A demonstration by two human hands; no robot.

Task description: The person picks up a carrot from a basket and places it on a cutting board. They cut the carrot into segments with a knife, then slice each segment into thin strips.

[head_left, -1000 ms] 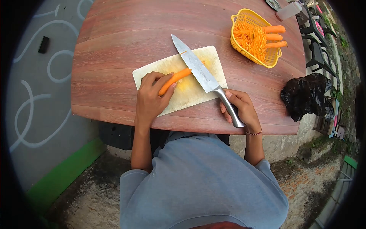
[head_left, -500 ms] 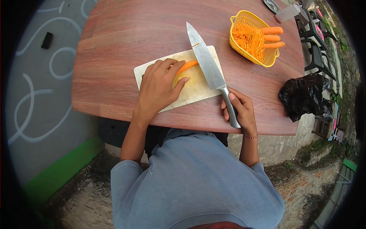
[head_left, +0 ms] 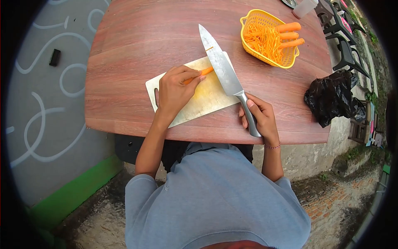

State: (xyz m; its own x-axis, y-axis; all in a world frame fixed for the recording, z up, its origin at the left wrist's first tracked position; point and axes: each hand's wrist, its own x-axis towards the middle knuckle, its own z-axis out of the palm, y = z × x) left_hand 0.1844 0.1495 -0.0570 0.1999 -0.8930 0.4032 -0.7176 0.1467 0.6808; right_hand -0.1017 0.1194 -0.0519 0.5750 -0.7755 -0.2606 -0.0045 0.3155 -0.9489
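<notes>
My left hand [head_left: 177, 88] pinches a carrot [head_left: 207, 71] between thumb and fingers, over the upper part of a white cutting board [head_left: 207, 102]. Part of the carrot is hidden under the fingers. In my right hand [head_left: 261, 117] is the metal handle of a large kitchen knife [head_left: 224, 68], its tip pointing away from me. The broad blade lies across the right side of the board, by the carrot's far end. A thin orange strip clings to the blade near its tip.
A yellow plastic basket [head_left: 245, 42] with shredded carrot [head_left: 265, 42] and several whole carrots [head_left: 289, 36] stands at the back right of the wooden table [head_left: 137, 45]. A black plastic bag [head_left: 329, 97] sits at the right edge. A translucent bottle [head_left: 304, 8] stands farther back.
My left hand has gone from spread fingers over the carrot to a pinch on it. The knife remains in my right hand, with little movement. The whole view has shifted slightly.
</notes>
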